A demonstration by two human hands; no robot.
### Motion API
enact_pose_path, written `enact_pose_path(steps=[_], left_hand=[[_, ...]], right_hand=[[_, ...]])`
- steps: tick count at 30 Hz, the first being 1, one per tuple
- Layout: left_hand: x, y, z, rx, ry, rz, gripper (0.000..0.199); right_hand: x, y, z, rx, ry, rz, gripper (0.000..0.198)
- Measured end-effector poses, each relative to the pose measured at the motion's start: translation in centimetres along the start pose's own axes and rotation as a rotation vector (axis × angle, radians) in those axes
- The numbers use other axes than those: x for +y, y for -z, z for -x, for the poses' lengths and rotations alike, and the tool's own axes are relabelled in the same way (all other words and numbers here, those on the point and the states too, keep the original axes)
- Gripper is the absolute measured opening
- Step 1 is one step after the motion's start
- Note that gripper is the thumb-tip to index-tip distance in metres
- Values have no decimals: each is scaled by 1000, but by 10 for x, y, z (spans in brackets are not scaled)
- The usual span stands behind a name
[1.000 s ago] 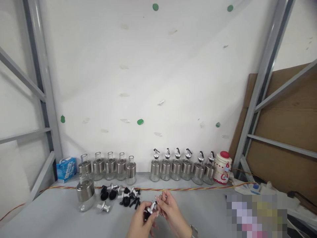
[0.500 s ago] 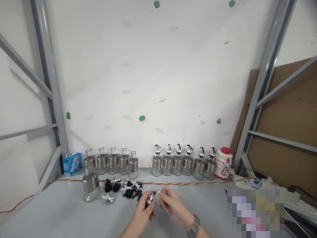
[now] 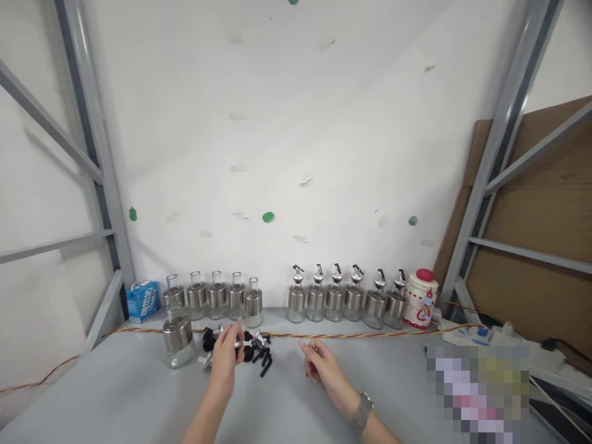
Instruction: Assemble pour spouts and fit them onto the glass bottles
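Note:
My left hand [image 3: 226,348] reaches over the pile of pourer parts, its fingers closed round a silver pourer spout [image 3: 237,345] that is mostly hidden by them. Silver and black pourer pieces lie around it, with several black levers [image 3: 265,364] just to its right. My right hand [image 3: 322,365], with a watch on the wrist, hovers over the bare grey table with curled fingers; whatever they pinch, if anything, cannot be made out. Left of the pile, an uncapped glass bottle [image 3: 177,336] with a steel sleeve stands upright.
Several open bottles [image 3: 217,296] line the back left. Several bottles with pourers fitted [image 3: 335,297] stand at the back right beside a cream jar [image 3: 420,300] with a red lid. A twisted cord [image 3: 324,336] crosses the table; a blue carton [image 3: 142,302] sits far left.
My left hand has gone from the middle to the left, over the parts pile. My hands have separated; the right one stays near its place. The view has shifted slightly.

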State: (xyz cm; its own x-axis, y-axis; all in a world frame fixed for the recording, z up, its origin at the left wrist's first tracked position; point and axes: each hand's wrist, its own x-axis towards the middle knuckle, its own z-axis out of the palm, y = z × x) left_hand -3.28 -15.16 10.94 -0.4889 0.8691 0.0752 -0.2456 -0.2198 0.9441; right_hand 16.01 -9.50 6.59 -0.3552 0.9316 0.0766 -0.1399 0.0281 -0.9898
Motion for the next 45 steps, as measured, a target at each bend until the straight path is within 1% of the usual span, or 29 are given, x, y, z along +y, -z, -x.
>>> enact_pose_path(steps=[4,7,9,10,12,15,17,20,22,26,29,32,36,39,42,45], left_hand=[[1,12,-9,0,-43,15,34],[-3,11,-9,20,-28,5,35],[-6,9,-8,38,-12,-5,35],[-7,8,-7,46,-4,-11,36],[-9,6,-6,60,11,-24,37],[-10,5,-5,80,19,-46,38],[-11,5,-6,93,19,-60,39],[-12,6,-6,99,17,-81,39],[-13,6,-7,95,13,-91,39],[-15,6,-8,80,3,-106,39],[-16,5,-9,71,10,-104,39],[-18,3,-8,37,46,-96,41],[-25,-9,-2,-54,74,-75,42],[-36,-21,5,-161,62,-72,44],[-49,-32,11,-275,78,-123,46],[-58,-39,20,-339,124,-200,40]], right_hand=[[12,-7,4,-74,49,108,33],[15,-13,8,-106,195,284,20],[15,-18,6,-79,298,425,19],[14,-22,3,-58,326,500,20],[14,-31,-3,-8,323,659,20],[14,-46,-11,58,283,775,19],[15,-56,-14,99,265,821,17],[17,-63,-16,120,252,846,7],[19,-62,-17,117,249,836,1],[21,-52,-19,121,254,757,7],[20,-41,-18,138,240,639,11],[16,-26,-13,128,192,482,16],[13,-5,-5,103,102,288,27],[12,5,-6,110,68,189,35],[10,8,-9,127,95,117,38],[7,5,-6,160,152,55,37]])
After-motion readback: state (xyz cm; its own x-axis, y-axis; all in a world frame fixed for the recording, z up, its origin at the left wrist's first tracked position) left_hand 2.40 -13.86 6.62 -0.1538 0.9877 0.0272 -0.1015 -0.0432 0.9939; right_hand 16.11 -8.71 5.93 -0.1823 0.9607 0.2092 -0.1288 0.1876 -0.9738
